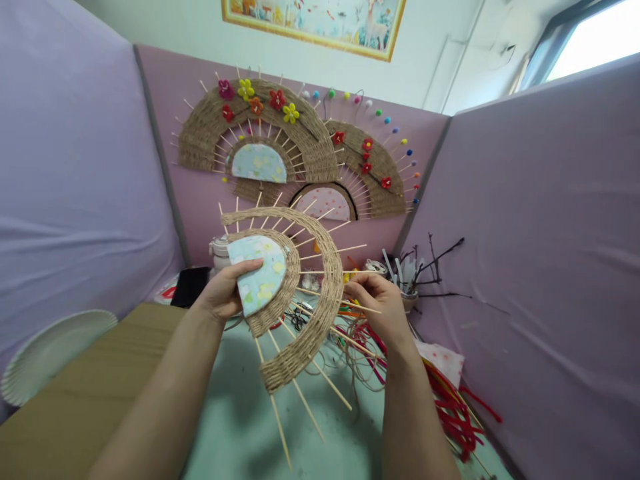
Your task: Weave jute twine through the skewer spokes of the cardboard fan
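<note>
I hold a half-made fan of jute twine woven round wooden skewers, raised upright over the table. My left hand grips its pale blue patterned paper centre, thumb on the front. My right hand is at the fan's right side, fingers pinched round a skewer and the twine end beside the outer woven band. Bare skewers stick out past the band on all sides.
Two finished fans with felt flowers hang on the pink partition. Red pipe cleaners and loose twine lie at the right. A cup of sticks and twigs, scissors, paper plates and a brown board surround the green tabletop.
</note>
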{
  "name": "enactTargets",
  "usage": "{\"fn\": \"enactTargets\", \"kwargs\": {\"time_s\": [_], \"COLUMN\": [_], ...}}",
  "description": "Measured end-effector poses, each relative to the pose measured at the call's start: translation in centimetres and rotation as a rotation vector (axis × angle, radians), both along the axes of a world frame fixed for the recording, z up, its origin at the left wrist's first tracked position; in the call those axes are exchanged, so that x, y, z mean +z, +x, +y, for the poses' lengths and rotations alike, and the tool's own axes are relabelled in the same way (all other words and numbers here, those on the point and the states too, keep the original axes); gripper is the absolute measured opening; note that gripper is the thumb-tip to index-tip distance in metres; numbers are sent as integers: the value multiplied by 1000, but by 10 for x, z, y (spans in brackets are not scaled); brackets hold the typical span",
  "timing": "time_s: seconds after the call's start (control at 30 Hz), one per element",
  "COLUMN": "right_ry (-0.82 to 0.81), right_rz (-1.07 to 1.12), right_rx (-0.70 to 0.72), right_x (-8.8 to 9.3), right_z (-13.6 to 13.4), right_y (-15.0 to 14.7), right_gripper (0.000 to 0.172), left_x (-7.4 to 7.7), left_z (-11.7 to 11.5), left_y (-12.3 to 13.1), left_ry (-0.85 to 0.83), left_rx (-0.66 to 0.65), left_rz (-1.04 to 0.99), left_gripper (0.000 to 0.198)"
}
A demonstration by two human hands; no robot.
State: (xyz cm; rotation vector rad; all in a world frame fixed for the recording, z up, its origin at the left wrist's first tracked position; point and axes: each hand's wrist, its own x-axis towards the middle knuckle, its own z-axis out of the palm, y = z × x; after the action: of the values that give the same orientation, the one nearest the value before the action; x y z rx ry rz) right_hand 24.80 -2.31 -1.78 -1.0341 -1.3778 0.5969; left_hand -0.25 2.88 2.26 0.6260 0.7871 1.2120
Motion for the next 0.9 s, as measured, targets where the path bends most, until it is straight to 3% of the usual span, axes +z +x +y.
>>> {"fn": "enactTargets", "kwargs": {"time_s": [0.43,0.9], "right_ry": [-44,-42], "right_rz": [-62,-3], "right_rx": [-60,-114], "right_x": [-6,-14], "right_z": [11,19], "right_y": [-1,6], "right_gripper": [26,27], "left_x": [-13,-17], "left_z": [10,15], "left_y": [-3,-3], "left_ry": [40,61], "left_rx": [23,55], "left_rz": [12,41], "left_gripper": [19,28]}}
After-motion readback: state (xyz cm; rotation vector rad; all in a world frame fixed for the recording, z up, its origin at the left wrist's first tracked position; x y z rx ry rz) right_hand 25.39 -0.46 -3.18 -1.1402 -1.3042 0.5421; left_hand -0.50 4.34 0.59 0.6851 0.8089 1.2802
